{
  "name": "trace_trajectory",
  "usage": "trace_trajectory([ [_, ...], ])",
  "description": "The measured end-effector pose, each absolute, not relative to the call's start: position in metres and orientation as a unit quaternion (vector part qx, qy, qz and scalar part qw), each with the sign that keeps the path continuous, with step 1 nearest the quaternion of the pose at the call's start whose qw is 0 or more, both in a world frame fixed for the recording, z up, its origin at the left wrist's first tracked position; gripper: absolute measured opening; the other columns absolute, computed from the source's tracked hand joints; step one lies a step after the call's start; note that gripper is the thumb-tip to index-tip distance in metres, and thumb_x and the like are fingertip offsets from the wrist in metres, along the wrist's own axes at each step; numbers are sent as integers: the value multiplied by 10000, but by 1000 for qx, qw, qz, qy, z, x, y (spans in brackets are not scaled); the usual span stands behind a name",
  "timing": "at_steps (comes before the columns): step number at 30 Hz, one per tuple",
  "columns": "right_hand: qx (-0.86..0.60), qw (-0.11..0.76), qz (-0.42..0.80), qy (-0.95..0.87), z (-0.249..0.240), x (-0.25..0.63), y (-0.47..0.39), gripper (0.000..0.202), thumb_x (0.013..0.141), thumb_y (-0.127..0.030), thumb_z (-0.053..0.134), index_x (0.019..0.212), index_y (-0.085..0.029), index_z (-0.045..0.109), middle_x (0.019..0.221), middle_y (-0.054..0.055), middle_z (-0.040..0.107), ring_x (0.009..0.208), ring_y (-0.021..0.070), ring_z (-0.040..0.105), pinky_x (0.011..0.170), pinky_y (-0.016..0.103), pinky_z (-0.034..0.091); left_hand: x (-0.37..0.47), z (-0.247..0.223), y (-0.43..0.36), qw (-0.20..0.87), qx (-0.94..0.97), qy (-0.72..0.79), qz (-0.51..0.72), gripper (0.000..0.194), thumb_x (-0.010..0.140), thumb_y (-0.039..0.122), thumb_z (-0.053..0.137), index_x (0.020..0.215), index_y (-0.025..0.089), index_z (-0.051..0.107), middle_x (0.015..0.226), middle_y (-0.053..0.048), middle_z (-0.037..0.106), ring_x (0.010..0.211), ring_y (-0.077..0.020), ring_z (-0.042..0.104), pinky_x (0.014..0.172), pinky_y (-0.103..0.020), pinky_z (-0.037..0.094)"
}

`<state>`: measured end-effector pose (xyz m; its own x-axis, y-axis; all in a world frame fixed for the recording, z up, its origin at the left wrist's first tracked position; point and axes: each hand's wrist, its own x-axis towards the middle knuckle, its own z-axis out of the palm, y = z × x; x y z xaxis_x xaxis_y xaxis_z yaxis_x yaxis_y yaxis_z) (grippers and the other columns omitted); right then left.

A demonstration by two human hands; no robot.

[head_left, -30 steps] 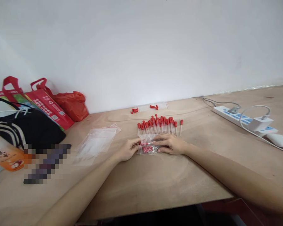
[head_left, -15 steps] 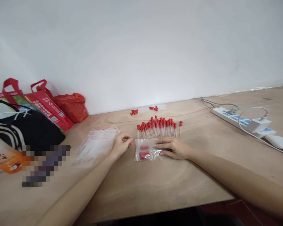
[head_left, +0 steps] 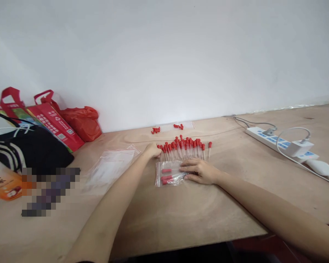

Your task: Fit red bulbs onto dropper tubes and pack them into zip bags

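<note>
Red-bulbed clear slender droppers (head_left: 190, 143) lie at left hand (head_left: 152, 150), grip unclear; right hand (head_left: 201, 171), grip apart, rests on flat clear plastic bag (head_left: 159, 173).

Soft, even light leaves the wall (head_left: 142, 106) brightest low down — the clear bag (head_left: 173, 175) glints faintly.

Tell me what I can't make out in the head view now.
All in the head view:
Left hand: its own back hides most fingers, so any grip on the droppers is unclear.
Clear bag: right hand covers its right end.
Dropper count: overlap hides it.
Pixelated patch: masking hides what lies there.
Black bag: cut off by the left edge.
</note>
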<state>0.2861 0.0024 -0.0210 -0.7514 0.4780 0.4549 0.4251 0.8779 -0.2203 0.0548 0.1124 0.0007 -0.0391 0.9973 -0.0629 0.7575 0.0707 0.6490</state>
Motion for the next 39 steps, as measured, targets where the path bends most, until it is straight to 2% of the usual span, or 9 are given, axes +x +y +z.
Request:
trace_trajectory([
  [3, -241, 258, 49, -934, -21, 286, 2, 328, 830, -363, 458, 1090, -194, 566, 1085, 92, 575, 995, 189, 528, 845, 355, 415, 47, 9, 101, 259, 616, 667, 330, 367, 626, 128, 607, 974, 134, 492, 604, 24, 560, 514, -107, 578, 516, -202, 450],
  [7, -245, 259, 51, -933, -21, 286, 2, 333, 826, -364, 466, 1094, -194, 565, 1085, 93, 575, 995, 190, 529, 845, 356, 416, 27, 15, 62, 262, 590, 617, 450, 390, 752, 210, 480, 1116, 201, 340, 809, 8, 552, 691, -77, 606, 636, -203, 485],
  [8, -245, 259, 53, -933, -21, 286, 2, 333, 826, -364, 466, 1094, -193, 565, 1087, 93, 574, 996, 190, 528, 845, 355, 417, 21, 13, 50, 268, 581, 601, 479, 396, 752, 236, 478, 1115, 203, 322, 805, 14, 546, 714, -77, 604, 659, -212, 488],
  [10, -243, 260, 55, -933, -21, 286, 2, 334, 828, -361, 464, 1095, -190, 566, 1090, 94, 572, 1000, 190, 525, 850, 352, 417, 11, 7, 26, 322, 542, 527, 570, 441, 661, 292, 586, 1034, 190, 375, 725, 34, 544, 675, -92, 596, 663, -245, 494],
  [11, -243, 260, 56, -933, -22, 286, 2, 334, 828, -361, 463, 1095, -190, 567, 1090, 94, 572, 1001, 190, 524, 853, 353, 416, 7, 4, 16, 335, 537, 515, 578, 474, 617, 312, 626, 1008, 187, 388, 680, 46, 541, 636, -93, 588, 651, -249, 494],
  [21, -246, 267, 63, -930, -24, 287, 2, 338, 826, -364, 466, 1095, -187, 568, 1085, 96, 574, 999, 186, 529, 858, 348, 420, 3, -2, -8, 303, 520, 514, 611, 475, 597, 312, 640, 983, 196, 388, 637, 58, 551, 574, -81, 566, 628, -229, 485],
  [28, -245, 266, 63, -930, -23, 287, 2, 341, 821, -367, 475, 1100, -192, 563, 1091, 99, 573, 1000, 195, 529, 851, 364, 422, 12, -3, -13, 332, 518, 505, 605, 482, 593, 307, 644, 980, 196, 379, 671, 57, 548, 585, -93, 588, 654, -267, 501],
  [33, -247, 266, 63, -930, -24, 287, 2, 338, 822, -359, 475, 1102, -189, 560, 1090, 100, 572, 993, 194, 532, 848, 366, 422, 19, -7, -18, 344, 535, 518, 572, 453, 548, 312, 680, 888, 179, 412, 726, 44, 550, 599, -97, 589, 653, -275, 503],
  [39, -242, 272, 59, -930, -24, 287, 3, 339, 820, -371, 474, 1095, -193, 565, 1083, 99, 575, 996, 191, 531, 847, 360, 422, 19, -13, -21, 343, 559, 563, 504, 373, 488, 303, 722, 728, 153, 480, 696, 6, 580, 649, -128, 584, 664, -289, 499],
])
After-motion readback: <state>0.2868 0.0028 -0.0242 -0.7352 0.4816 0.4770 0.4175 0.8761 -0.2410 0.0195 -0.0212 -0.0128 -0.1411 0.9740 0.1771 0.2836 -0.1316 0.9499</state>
